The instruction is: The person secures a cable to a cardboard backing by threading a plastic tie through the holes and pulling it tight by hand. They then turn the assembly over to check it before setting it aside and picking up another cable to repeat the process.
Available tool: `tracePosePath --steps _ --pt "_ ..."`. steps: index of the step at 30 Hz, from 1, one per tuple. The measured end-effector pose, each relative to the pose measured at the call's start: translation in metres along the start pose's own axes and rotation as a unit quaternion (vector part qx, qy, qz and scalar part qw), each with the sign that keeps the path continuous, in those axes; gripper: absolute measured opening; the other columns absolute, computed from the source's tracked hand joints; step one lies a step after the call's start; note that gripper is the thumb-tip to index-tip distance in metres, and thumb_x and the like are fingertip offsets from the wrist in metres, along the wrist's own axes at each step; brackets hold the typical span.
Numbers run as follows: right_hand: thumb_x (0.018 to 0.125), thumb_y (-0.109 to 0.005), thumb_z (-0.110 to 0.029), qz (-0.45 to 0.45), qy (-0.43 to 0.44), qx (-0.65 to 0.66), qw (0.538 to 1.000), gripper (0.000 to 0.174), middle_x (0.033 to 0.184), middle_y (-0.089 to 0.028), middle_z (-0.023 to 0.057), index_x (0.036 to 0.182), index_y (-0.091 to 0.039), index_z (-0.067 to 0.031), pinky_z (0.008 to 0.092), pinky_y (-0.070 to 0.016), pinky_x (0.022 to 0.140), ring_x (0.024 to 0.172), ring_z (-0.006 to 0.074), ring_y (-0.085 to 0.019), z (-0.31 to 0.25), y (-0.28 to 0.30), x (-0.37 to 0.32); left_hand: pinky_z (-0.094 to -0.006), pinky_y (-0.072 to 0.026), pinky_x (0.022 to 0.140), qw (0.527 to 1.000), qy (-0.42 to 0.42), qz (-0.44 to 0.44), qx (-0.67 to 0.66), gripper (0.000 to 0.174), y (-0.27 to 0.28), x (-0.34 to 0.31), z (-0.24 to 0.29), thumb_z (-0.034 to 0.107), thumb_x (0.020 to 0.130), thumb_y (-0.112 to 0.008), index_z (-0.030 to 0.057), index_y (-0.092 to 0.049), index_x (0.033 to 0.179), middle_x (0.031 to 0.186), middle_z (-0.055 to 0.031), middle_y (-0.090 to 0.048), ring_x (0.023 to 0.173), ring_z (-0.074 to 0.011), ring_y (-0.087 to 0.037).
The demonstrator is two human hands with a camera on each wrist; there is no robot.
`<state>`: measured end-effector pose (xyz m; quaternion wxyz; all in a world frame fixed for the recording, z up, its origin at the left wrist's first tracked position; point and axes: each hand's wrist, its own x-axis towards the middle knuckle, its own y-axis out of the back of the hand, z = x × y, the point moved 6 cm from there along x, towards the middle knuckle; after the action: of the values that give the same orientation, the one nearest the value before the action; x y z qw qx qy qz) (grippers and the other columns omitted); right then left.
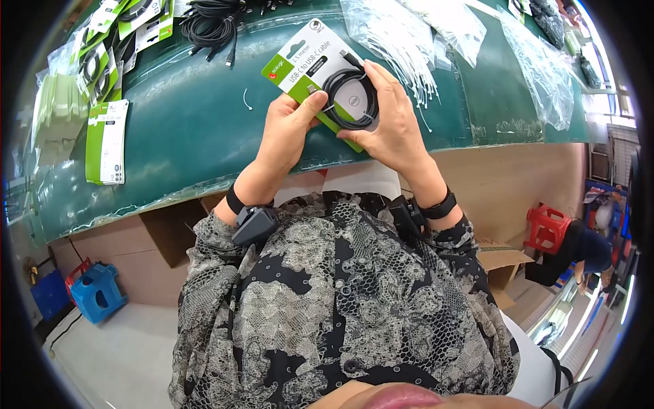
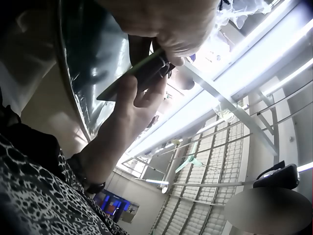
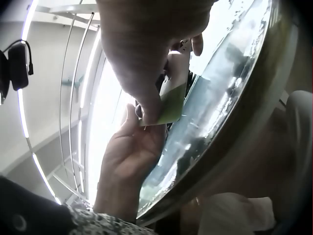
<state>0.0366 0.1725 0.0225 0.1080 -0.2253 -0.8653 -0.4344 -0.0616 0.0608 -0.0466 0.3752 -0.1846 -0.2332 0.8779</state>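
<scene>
As both hands (image 1: pixel 289 127) pinch the green-and-white cardboard card (image 1: pixel 300 63) and coiled black cable (image 1: pixel 335 80), I fear that loosening could drop them.

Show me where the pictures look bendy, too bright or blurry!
Head view: the green table bends at its edge, probably from the lens, and the corners are black; the card's big letters look sharp. Left wrist view: a light glares white, and a grey oval is smeared. Right wrist view: glare streaks the green table, while the right hand looks dark.
</scene>
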Motion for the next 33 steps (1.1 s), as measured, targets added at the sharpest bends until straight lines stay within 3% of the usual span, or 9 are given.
tracePosePath --steps 7,10,11,14,16,19,23,25,33 --pt "0.057 -0.080 -0.002 0.087 -0.001 0.020 0.996 0.080 0.135 -0.041 0.0161 0.127 -0.041 -0.0019 0.0392 -0.0305 0.103 0.122 0.0305 -0.042 -0.007 0.002 -0.002 -0.0287 -0.0491 0.083 0.998 -0.064 -0.015 -0.018 0.029 -0.006 -0.002 0.002 0.010 0.089 -0.062 -0.0003 -0.055 0.115 0.104 -0.0055 -0.061 0.091 -0.0134 -0.059" --pt "0.060 -0.078 -0.003 0.136 -0.013 0.003 0.991 0.077 0.135 -0.041 0.0166 0.127 -0.042 -0.0017 0.0392 -0.0306 0.102 0.121 0.0303 -0.042 -0.007 0.001 -0.005 -0.0290 -0.0488 0.084 0.985 -0.165 0.034 -0.042 0.036 -0.021 -0.014 0.010 0.007 0.089 -0.061 0.0019 -0.048 0.122 0.110 -0.0061 -0.059 0.094 -0.0144 -0.059" --pt "0.061 -0.078 -0.003 0.161 -0.020 -0.005 0.987 0.075 0.135 -0.041 0.0169 0.127 -0.042 -0.0016 0.0392 -0.0307 0.102 0.121 0.0302 -0.042 -0.007 0.002 -0.006 -0.0290 -0.0488 0.084 0.985 -0.163 0.030 -0.042 0.036 -0.022 -0.017 0.008 0.007 0.089 -0.061 0.0019 -0.048 0.122 0.110 -0.0061 -0.059 0.094 -0.0144 -0.059" --pt "0.065 -0.076 -0.005 0.152 -0.020 -0.032 0.988 0.072 0.134 -0.042 0.0175 0.128 -0.041 -0.0013 0.0400 -0.0309 0.102 0.121 0.0305 -0.042 -0.016 -0.002 -0.009 -0.0305 -0.0500 0.084 0.993 0.027 -0.008 -0.112 0.040 -0.028 -0.019 -0.020 0.004 0.089 -0.059 0.0035 -0.042 0.126 0.114 -0.0068 -0.056 0.097 -0.0152 -0.059" --pt "0.066 -0.076 -0.006 0.145 -0.027 -0.055 0.988 0.071 0.133 -0.042 0.0177 0.128 -0.041 -0.0011 0.0405 -0.0310 0.102 0.120 0.0306 -0.042 -0.017 0.004 -0.013 -0.0308 -0.0503 0.084 0.994 0.030 -0.013 -0.108 0.039 -0.031 -0.019 -0.020 0.004 0.089 -0.059 0.0032 -0.044 0.124 0.114 -0.0070 -0.057 0.097 -0.0155 -0.059" --pt "0.072 -0.073 -0.009 0.158 -0.009 0.028 0.987 0.055 0.121 -0.053 0.0148 0.121 -0.049 -0.0027 0.0382 -0.0388 0.093 0.111 0.0263 -0.051 -0.021 0.017 -0.010 -0.0314 -0.0510 0.085 0.996 0.017 -0.007 -0.091 0.035 -0.022 -0.014 -0.012 0.003 0.088 -0.059 0.0028 -0.047 0.121 0.112 -0.0074 -0.058 0.097 -0.0162 -0.060" --pt "0.074 -0.072 -0.011 0.085 -0.097 -0.011 0.992 0.034 0.097 -0.063 0.0104 0.104 -0.057 -0.0040 0.0359 -0.0456 0.078 0.092 0.0245 -0.059 0.050 0.050 -0.023 -0.0320 -0.0518 0.085 0.998 0.022 0.001 -0.065 0.032 -0.008 -0.009 -0.007 0.003 0.088 -0.060 0.0022 -0.050 0.118 0.110 -0.0080 -0.060 0.098 -0.0175 -0.061" --pt "0.076 -0.068 -0.009 0.109 -0.122 -0.205 0.965 0.017 0.079 -0.062 0.0090 0.087 -0.057 -0.0031 0.0353 -0.0460 0.066 0.076 0.0248 -0.060 0.068 0.061 -0.029 -0.0323 -0.0514 0.086 0.997 0.028 0.014 -0.066 0.031 -0.006 -0.008 -0.008 0.003 0.087 -0.061 0.0016 -0.052 0.117 0.108 -0.0082 -0.061 0.098 -0.0176 -0.061" --pt "0.079 -0.065 -0.005 0.072 -0.157 -0.176 0.969 0.010 0.080 -0.060 0.0128 0.084 -0.056 -0.0025 0.0357 -0.0456 0.065 0.072 0.0261 -0.058 0.089 0.052 -0.043 -0.0330 -0.0501 0.089 0.996 0.061 0.017 -0.055 0.030 -0.015 -0.001 -0.018 0.003 0.087 -0.061 0.0010 -0.052 0.116 0.109 -0.0081 -0.061 0.099 -0.0171 -0.060"
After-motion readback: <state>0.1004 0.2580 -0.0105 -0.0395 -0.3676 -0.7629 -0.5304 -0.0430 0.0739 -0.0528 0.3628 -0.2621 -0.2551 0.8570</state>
